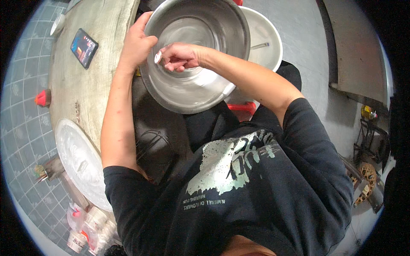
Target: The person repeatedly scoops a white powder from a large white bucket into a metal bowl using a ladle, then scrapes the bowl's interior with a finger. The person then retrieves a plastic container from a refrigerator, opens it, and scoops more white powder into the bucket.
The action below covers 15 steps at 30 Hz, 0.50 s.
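My left hand (139,41) grips the rim of a large stainless steel basin (192,92) on its left side, thumb over the edge. Over the inside of the basin, my right hand (179,57) has its fingers curled, with a small white piece (158,57) at the thumb and index fingertip; what it is cannot be told. The basin is tilted above my dark-clad legs, and pale smears show on its inner wall. Behind its right side is a white basin (272,41) with a small strip-like thing (259,46) in it.
On the wooden table (112,19) at left lie a smartphone (84,48) and a large white-dusted round tray or lid (83,163). Bagged paper cups (77,240) stand at lower left. A red plastic thing (243,108) is below the basins. An oil bottle (367,112) is at far right.
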Motion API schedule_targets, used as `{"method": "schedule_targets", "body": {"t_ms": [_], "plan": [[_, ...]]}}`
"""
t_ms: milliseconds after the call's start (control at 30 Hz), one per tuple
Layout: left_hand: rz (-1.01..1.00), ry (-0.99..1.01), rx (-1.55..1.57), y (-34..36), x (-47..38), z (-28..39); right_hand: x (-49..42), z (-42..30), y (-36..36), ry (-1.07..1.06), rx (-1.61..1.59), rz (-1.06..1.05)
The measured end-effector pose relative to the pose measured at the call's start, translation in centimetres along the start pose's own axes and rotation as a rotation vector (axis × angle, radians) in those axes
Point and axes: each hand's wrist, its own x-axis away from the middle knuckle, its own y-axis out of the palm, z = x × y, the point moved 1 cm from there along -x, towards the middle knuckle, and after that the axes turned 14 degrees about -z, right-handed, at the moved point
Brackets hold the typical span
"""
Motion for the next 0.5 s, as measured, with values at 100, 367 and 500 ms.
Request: {"method": "schedule_targets", "body": {"t_ms": [100,367,500], "plan": [[-0.013,-0.075,0.062,0.0,0.1,-0.1,2.9,0.4,-1.4,0.164,0.241,0.077],[-0.100,-0.073,0.010,-0.4,-0.3,-1.3,6.4,-1.2,-7.9,0.823,1.949,0.378],[-0.037,-0.088,0.009,0.0,-0.1,-1.1,5.6,-1.3,-12.1,0.907,2.228,0.390]]}}
